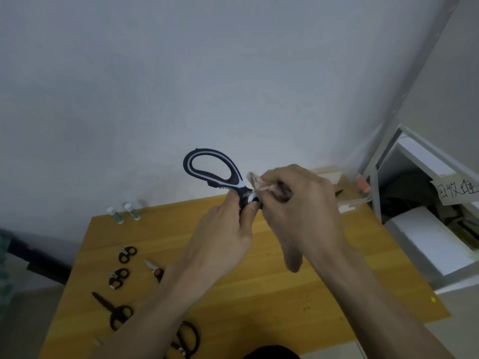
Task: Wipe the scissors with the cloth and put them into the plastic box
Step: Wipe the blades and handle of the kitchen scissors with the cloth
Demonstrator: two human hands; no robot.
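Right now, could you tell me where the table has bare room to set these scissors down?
The table is bare along its right half, from under the right hand toward the near right corner. A smaller bare patch lies behind the small scissors, in front of the two tubes. The left and near-left edge is crowded with scissors, including the long black pair.

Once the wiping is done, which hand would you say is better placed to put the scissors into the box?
Left, probably: the left hand already grips the black-and-white-handled scissors at the pivot, while the right hand holds the pinkish cloth.
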